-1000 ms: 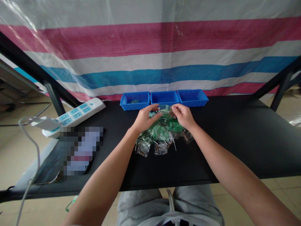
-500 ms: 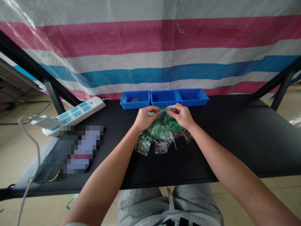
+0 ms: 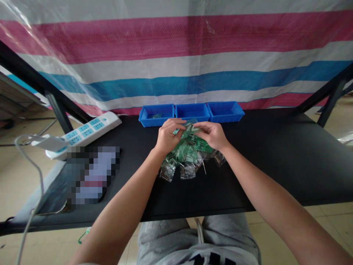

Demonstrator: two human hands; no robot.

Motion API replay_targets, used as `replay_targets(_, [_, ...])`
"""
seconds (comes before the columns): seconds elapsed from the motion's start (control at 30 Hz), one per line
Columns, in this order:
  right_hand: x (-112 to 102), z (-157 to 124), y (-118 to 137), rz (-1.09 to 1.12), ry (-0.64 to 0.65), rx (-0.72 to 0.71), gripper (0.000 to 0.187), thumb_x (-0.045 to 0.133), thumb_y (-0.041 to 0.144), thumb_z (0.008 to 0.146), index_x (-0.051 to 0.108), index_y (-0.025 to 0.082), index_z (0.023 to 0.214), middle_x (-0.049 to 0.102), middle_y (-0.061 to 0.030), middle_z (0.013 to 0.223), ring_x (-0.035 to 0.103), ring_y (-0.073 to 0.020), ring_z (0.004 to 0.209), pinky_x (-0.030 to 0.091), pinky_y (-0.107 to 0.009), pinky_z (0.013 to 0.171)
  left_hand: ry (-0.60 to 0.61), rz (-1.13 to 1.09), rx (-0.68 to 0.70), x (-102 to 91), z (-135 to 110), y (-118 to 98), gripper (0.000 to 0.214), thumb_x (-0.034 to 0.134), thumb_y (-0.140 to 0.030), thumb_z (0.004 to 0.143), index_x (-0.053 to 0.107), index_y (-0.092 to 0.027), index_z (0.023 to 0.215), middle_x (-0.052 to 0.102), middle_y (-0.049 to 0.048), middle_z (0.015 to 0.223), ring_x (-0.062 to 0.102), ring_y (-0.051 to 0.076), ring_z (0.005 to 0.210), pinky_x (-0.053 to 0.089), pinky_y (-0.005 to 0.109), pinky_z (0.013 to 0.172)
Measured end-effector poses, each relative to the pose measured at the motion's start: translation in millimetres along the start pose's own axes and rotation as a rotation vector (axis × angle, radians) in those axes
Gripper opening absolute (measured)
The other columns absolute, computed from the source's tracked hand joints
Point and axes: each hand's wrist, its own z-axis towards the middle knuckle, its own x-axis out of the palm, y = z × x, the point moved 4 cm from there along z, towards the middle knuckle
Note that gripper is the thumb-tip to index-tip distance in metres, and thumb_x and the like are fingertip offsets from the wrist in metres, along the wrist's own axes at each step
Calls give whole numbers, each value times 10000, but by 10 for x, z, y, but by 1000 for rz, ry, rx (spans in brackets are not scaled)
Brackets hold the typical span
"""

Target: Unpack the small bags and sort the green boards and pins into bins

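Above the back of a heap of small clear and greenish plastic bags [image 3: 186, 152], my two hands face each other. My left hand [image 3: 168, 135] has its fingers and thumb closed at the left side of a small greenish plastic bag [image 3: 189, 126]. From the other side, my right hand [image 3: 213, 135] pinches that bag near its right edge. Small pale pieces seem to be inside it, too small to name. Some bags at the front of the heap contain brownish screw-like pieces. A thin metal rod [image 3: 204, 168] sticks out toward me.
Three blue bins, left [image 3: 142, 117], middle [image 3: 193, 116] and right [image 3: 226, 118], stand behind the heap. Small greenish bags lie in the left one. A white power strip [image 3: 91, 130] with a plugged-in charger and a blurred phone-like object [image 3: 96, 176] are at left on the black table [image 3: 275, 158].
The small bag between my hands has tilted up and shows more of its face. My fingers have shifted and straightened a little. The view has moved slightly.
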Motion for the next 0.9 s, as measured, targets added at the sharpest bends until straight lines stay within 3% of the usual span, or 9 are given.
replay_targets(0.07, [-7, 5, -2, 17, -29, 24, 324, 728, 436, 733, 722, 172, 921, 739, -58, 778, 681, -192, 676, 543, -325, 646, 34, -8, -82, 29, -27, 28, 118, 609, -288, 863, 639, -194, 927, 739, 44, 918, 682, 177, 892, 535, 327, 827])
replay_targets(0.13, [-18, 6, 7, -6, -50, 29, 346, 703, 489, 753, 716, 170, 885, 697, -32, 667, 635, -163, 578, 506, -289, 566, 47, -14, -156, 42, -53, 42, 278, 642, -314, 843, 577, -191, 1085, 735, 33, 879, 684, 160, 795, 533, 279, 724])
replay_targets(0.2, [-30, 8, 18, -66, -59, 14, 360, 688, 514, 764, 714, 164, 847, 642, -8, 591, 564, -131, 502, 439, -260, 497, 40, -23, -172, 38, -61, 26, 319, 631, -297, 848, 537, -186, 1131, 728, 31, 873, 676, 148, 761, 521, 255, 681])
replay_targets(0.3, [-41, 18, 14, -149, -52, -3, 391, 664, 542, 775, 715, 159, 828, 583, 10, 546, 488, -109, 465, 365, -250, 464, 65, -29, -87, 35, -41, -25, 125, 538, -264, 897, 603, -182, 966, 714, 44, 871, 665, 148, 792, 523, 270, 741])
replay_targets(0.37, [-47, 25, -1, -166, -50, -5, 408, 649, 553, 780, 714, 154, 835, 577, 8, 547, 488, -113, 478, 363, -253, 474, 94, -17, -35, 39, -25, -24, 182, 470, -246, 926, 638, -182, 896, 711, 58, 894, 659, 160, 839, 524, 294, 793])
replay_targets(0.53, [-70, 24, -23, -232, -46, -15, 349, 645, 480, 797, 720, 147, 867, 631, -12, 597, 550, -135, 528, 416, -262, 523, 79, 116, -26, 8, -6, 112, 290, 421, -253, 936, 661, -174, 1080, 694, 97, 1075, 623, 211, 1011, 489, 370, 920])
replay_targets(0.77, [-75, 11, 22, -526, 2, -156, 195, 602, 314, 820, 739, 177, 844, 705, -44, 708, 626, -165, 613, 483, -287, 622, -1, 344, -254, -180, 14, 323, 546, 485, -342, 877, 469, -183, 1399, 520, 149, 1399, 430, 351, 1290, 333, 531, 1071])
replay_targets(0.9, [-61, 8, 34, -609, 25, -200, 171, 593, 275, 814, 737, 187, 837, 708, -48, 726, 643, -177, 649, 499, -301, 657, 65, 444, -385, -249, -26, 528, 679, 491, -417, 856, 335, -206, 1483, 375, 139, 1525, 327, 393, 1370, 270, 591, 1084])
